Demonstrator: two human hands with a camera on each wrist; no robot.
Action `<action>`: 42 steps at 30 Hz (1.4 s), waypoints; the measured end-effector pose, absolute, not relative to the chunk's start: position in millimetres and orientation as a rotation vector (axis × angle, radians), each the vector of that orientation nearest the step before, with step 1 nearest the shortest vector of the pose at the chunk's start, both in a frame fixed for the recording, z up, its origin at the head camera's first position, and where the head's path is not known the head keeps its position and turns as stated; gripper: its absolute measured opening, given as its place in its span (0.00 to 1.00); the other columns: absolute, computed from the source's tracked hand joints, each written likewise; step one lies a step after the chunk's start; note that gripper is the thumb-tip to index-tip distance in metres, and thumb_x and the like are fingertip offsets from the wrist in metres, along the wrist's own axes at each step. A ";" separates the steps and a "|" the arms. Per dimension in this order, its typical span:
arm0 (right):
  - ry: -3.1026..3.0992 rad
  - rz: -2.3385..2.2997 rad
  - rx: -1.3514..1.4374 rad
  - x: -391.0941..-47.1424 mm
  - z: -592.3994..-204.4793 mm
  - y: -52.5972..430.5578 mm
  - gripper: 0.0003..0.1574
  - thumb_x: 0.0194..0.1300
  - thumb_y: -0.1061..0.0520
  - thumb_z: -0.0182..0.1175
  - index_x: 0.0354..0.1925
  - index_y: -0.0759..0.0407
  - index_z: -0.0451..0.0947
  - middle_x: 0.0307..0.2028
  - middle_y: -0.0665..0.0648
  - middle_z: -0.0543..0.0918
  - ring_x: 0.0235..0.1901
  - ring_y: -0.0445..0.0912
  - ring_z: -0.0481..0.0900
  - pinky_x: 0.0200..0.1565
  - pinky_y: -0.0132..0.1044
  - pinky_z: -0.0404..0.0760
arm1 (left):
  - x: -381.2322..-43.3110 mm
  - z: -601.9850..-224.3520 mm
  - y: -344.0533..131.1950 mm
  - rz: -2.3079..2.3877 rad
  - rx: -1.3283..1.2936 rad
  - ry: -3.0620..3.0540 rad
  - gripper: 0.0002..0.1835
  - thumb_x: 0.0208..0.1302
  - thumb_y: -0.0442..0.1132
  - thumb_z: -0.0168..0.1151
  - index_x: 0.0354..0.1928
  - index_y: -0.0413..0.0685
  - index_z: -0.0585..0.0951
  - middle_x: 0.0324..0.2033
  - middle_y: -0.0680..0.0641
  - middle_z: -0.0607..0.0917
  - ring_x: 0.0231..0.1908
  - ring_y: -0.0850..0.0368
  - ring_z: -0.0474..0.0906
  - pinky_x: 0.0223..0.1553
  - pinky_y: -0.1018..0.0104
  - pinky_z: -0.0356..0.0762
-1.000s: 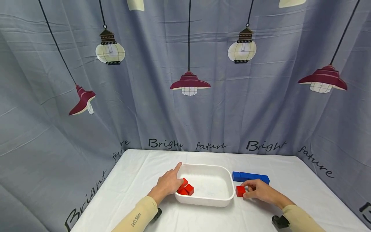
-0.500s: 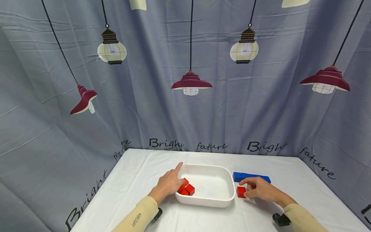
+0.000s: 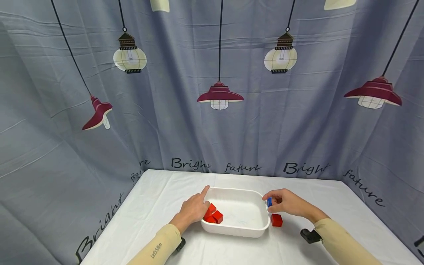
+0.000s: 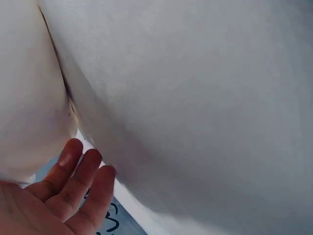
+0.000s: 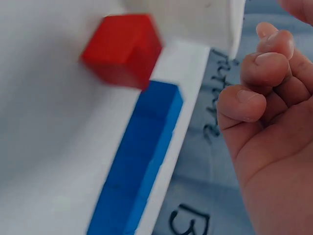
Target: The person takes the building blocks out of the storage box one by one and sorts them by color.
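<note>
My left hand [image 3: 193, 208] holds the left rim of a white plastic tray [image 3: 238, 232]. Its index finger stretches toward the far corner, and its thumb reaches over the wall inside. Red cubes [image 3: 216, 216] lie in the tray's left end. In the left wrist view, the fingers [image 4: 80, 186] show beside the tray's outer wall [image 4: 34, 98]. My right hand [image 3: 293, 202] hovers at the tray's right side, over a row of blue blocks [image 5: 134, 156]. Between its thumb and index finger, blue [image 3: 269, 202] shows; the wrist view shows nothing held. A red cube [image 3: 276, 220] sits outside the tray.
A white cloth covers the table [image 3: 165, 182]. Behind it hangs a grey-blue curtain [image 3: 179, 129] printed with lamps and lettering. Black wrist devices [image 3: 310, 236] sit under the cuffs.
My right hand has come off the red cube, lifting and moving away to the blue row. The red cube stays on the table by the tray. My left hand keeps its place.
</note>
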State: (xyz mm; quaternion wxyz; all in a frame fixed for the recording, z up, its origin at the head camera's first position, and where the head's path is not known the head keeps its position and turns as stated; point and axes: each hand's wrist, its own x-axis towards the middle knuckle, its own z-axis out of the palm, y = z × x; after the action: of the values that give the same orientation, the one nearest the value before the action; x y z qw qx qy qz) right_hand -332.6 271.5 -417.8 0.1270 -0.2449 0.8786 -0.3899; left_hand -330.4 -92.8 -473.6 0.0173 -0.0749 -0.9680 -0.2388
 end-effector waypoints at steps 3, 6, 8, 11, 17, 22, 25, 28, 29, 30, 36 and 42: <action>2.545 -1.124 -0.755 -335.7 -409.9 257.5 0.26 0.62 0.56 0.70 0.56 0.65 0.79 0.24 0.50 0.70 0.23 0.39 0.68 0.27 0.31 0.69 | -330.3 -473.3 -93.3 -0.689 -0.253 -2.989 0.33 0.71 0.47 0.51 0.78 0.58 0.61 0.59 0.41 0.81 0.55 0.44 0.78 0.56 0.40 0.76; 2.535 -1.099 -0.786 -338.5 -404.2 243.0 0.26 0.62 0.56 0.70 0.56 0.65 0.79 0.23 0.51 0.69 0.23 0.39 0.67 0.29 0.31 0.70 | -330.1 -474.0 -93.4 -0.652 -0.259 -2.994 0.34 0.72 0.47 0.51 0.78 0.57 0.60 0.59 0.42 0.81 0.55 0.46 0.78 0.56 0.42 0.76; 2.531 -1.079 -0.791 -340.5 -401.9 233.6 0.26 0.62 0.56 0.70 0.56 0.64 0.79 0.24 0.51 0.69 0.24 0.40 0.67 0.30 0.32 0.70 | -329.8 -474.2 -93.4 -0.658 -0.255 -3.004 0.34 0.71 0.47 0.52 0.78 0.57 0.60 0.60 0.42 0.80 0.55 0.46 0.78 0.57 0.42 0.76; 2.517 -1.058 -0.796 -344.5 -399.8 220.1 0.26 0.61 0.56 0.70 0.56 0.63 0.79 0.24 0.51 0.70 0.26 0.42 0.68 0.32 0.35 0.70 | -329.4 -473.8 -93.4 -0.677 -0.249 -3.006 0.34 0.71 0.47 0.53 0.78 0.57 0.60 0.60 0.42 0.80 0.55 0.46 0.78 0.58 0.42 0.76; 2.459 -1.037 -0.826 -354.0 -404.2 200.0 0.26 0.60 0.57 0.70 0.56 0.61 0.80 0.25 0.51 0.72 0.27 0.43 0.69 0.31 0.34 0.69 | -330.1 -474.7 -93.4 -0.685 -0.245 -3.004 0.35 0.71 0.47 0.52 0.78 0.58 0.59 0.59 0.43 0.81 0.55 0.46 0.78 0.56 0.42 0.77; 2.412 -1.012 -0.857 -359.9 -411.3 188.0 0.25 0.59 0.60 0.71 0.56 0.60 0.81 0.25 0.50 0.74 0.26 0.42 0.69 0.29 0.32 0.67 | -331.0 -475.8 -92.9 -0.676 -0.261 -3.006 0.35 0.70 0.46 0.52 0.78 0.57 0.58 0.60 0.43 0.81 0.57 0.45 0.78 0.55 0.41 0.77; 2.382 -1.001 -0.854 -363.7 -414.0 180.1 0.25 0.59 0.60 0.70 0.56 0.59 0.81 0.25 0.50 0.74 0.26 0.42 0.69 0.29 0.32 0.67 | -330.2 -474.8 -92.7 -0.681 -0.257 -3.010 0.35 0.71 0.46 0.52 0.78 0.57 0.58 0.61 0.43 0.80 0.57 0.45 0.78 0.56 0.41 0.76; 2.351 -1.002 -0.859 -368.6 -416.1 171.4 0.25 0.58 0.60 0.70 0.56 0.59 0.81 0.24 0.50 0.74 0.24 0.41 0.68 0.28 0.31 0.67 | -329.9 -473.7 -93.3 -0.679 -0.251 -3.016 0.36 0.71 0.46 0.52 0.79 0.56 0.58 0.62 0.43 0.80 0.58 0.45 0.78 0.56 0.41 0.76; 2.337 -1.004 -0.859 -370.1 -416.4 168.4 0.25 0.58 0.60 0.70 0.56 0.60 0.81 0.24 0.50 0.74 0.23 0.41 0.68 0.28 0.31 0.67 | -329.6 -473.4 -93.4 -0.680 -0.245 -3.020 0.36 0.71 0.46 0.52 0.79 0.56 0.58 0.62 0.43 0.80 0.58 0.45 0.78 0.57 0.41 0.76; 2.326 -1.003 -0.863 -371.7 -416.9 165.4 0.26 0.58 0.60 0.70 0.56 0.60 0.81 0.24 0.50 0.74 0.23 0.41 0.68 0.28 0.31 0.67 | -329.6 -473.5 -93.5 -0.679 -0.237 -3.025 0.36 0.71 0.46 0.52 0.79 0.56 0.57 0.62 0.44 0.80 0.58 0.46 0.78 0.57 0.41 0.76; 2.282 -0.989 -0.872 -377.2 -420.4 151.4 0.26 0.56 0.60 0.70 0.55 0.60 0.82 0.23 0.50 0.75 0.23 0.41 0.68 0.28 0.32 0.68 | -329.2 -476.0 -93.1 -0.668 -0.219 -3.041 0.36 0.71 0.46 0.52 0.79 0.56 0.57 0.63 0.44 0.79 0.59 0.46 0.77 0.58 0.40 0.75; 2.263 -0.987 -0.888 -383.8 -423.8 144.5 0.26 0.56 0.62 0.71 0.55 0.59 0.82 0.24 0.50 0.76 0.22 0.43 0.68 0.26 0.32 0.67 | -331.1 -475.2 -90.9 -0.657 -0.245 -3.027 0.35 0.71 0.46 0.52 0.79 0.56 0.58 0.63 0.44 0.80 0.58 0.45 0.78 0.57 0.41 0.76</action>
State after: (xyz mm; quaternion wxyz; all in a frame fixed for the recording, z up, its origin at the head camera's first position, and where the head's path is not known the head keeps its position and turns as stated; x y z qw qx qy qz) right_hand -383.8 144.5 -423.8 0.2560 -0.3270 0.8338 -0.3637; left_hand -331.1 -90.9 -475.2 0.0171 -0.0789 -0.9741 -0.2114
